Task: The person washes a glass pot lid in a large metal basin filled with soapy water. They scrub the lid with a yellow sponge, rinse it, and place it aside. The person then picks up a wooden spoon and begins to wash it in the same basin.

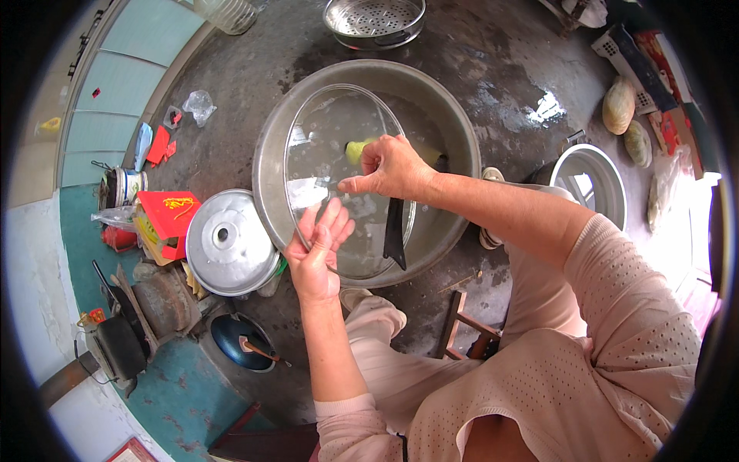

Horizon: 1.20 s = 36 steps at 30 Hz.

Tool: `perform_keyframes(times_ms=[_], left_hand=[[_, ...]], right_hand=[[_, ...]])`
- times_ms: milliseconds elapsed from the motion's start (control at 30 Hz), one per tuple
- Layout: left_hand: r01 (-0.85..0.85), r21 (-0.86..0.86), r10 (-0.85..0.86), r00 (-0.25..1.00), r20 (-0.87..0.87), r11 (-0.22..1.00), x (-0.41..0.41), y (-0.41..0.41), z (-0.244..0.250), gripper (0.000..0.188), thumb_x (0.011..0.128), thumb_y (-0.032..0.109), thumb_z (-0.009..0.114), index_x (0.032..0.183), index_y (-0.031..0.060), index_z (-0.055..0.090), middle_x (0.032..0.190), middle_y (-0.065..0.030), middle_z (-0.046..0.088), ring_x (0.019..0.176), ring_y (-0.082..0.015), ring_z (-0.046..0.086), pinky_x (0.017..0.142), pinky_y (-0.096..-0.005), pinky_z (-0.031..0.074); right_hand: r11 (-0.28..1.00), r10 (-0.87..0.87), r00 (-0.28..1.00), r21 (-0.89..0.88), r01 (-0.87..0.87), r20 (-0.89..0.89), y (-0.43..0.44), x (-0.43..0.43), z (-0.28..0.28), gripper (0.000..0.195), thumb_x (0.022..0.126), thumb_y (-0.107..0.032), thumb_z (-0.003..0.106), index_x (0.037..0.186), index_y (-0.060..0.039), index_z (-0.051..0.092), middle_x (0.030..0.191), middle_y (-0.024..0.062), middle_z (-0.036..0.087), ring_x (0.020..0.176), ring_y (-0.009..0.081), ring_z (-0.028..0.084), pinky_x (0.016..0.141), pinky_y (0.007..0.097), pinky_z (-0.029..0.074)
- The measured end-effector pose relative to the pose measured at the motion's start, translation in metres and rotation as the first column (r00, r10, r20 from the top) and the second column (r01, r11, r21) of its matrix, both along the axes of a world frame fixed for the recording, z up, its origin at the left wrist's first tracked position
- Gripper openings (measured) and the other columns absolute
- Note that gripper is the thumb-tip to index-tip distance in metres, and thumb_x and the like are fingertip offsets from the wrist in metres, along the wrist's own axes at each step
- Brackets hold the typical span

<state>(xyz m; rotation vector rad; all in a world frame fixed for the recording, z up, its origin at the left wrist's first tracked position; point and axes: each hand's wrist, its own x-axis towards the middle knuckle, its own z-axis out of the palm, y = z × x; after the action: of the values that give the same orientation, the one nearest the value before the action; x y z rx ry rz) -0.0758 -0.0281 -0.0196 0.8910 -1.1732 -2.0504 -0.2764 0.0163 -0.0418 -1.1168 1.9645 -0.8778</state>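
Note:
My left hand (317,254) holds the lower left rim of a clear glass pot lid (340,237), its fingers spread. The lid is tilted over a large round metal basin (268,173) of cloudy, sudsy water. My right hand (392,164) is over the lid with thumb and forefinger bent towards each other; whether anything is between them cannot be made out. Below its wrist a black handle (395,237) shows, its upper part hidden by the hand. Beside the right hand's fingers is a yellow-green item (357,151), perhaps a cloth, partly covered by the hand.
A perforated steamer tray (375,17) stands beyond the basin. At left are a domed metal lid (231,248), a red box (167,213) and a dark wok lid (242,343). A metal pot (594,185) and squashes (619,107) are at right. The concrete floor (491,58) has wet patches.

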Motion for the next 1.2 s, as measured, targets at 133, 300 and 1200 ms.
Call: perform_keyframes(times_ms=[133, 300, 1200], left_hand=[[-0.022, 0.015, 0.022, 1.000, 0.018, 1.000, 0.002, -0.003, 0.000, 0.038, 0.089, 0.010, 0.056, 0.122, -0.0068, 0.046, 0.117, -0.0271, 0.055, 0.106, -0.0379, 0.058, 0.090, -0.0473, 0.048], [-0.068, -0.008, 0.069, 0.990, 0.122, 0.998, 0.009, -0.008, 0.006, 0.039, 0.089, 0.007, 0.054, 0.124, -0.0065, 0.045, 0.117, -0.0264, 0.056, 0.105, -0.0354, 0.059, 0.090, -0.0454, 0.048], [0.449, -0.629, 0.223, 0.673, 0.706, 0.634, -0.032, 0.044, -0.030, 0.018, 0.078, 0.002, 0.057, 0.095, 0.0032, 0.062, 0.070, -0.0200, 0.062, 0.068, -0.0402, 0.061, 0.060, -0.0473, 0.046]], right_hand=[[0.993, -0.026, 0.997, -0.113, 0.035, 0.076, -0.003, -0.002, -0.003, 0.042, 0.066, -0.042, 0.076, 0.067, -0.0030, 0.061, 0.068, 0.0094, 0.061, 0.074, 0.0235, 0.054, 0.071, 0.0353, 0.047], [0.925, 0.115, 0.718, -0.338, 0.174, 0.686, -0.008, -0.005, 0.014, 0.021, 0.082, -0.019, 0.069, 0.071, -0.0050, 0.059, 0.067, 0.0007, 0.059, 0.063, 0.0074, 0.051, 0.061, 0.0238, 0.043], [0.931, -0.151, 0.869, 0.363, -0.035, 0.471, 0.011, 0.029, -0.009, 0.053, 0.084, -0.050, 0.057, 0.070, 0.0006, 0.065, 0.060, 0.0103, 0.063, 0.052, 0.0172, 0.062, 0.047, 0.0299, 0.051]])
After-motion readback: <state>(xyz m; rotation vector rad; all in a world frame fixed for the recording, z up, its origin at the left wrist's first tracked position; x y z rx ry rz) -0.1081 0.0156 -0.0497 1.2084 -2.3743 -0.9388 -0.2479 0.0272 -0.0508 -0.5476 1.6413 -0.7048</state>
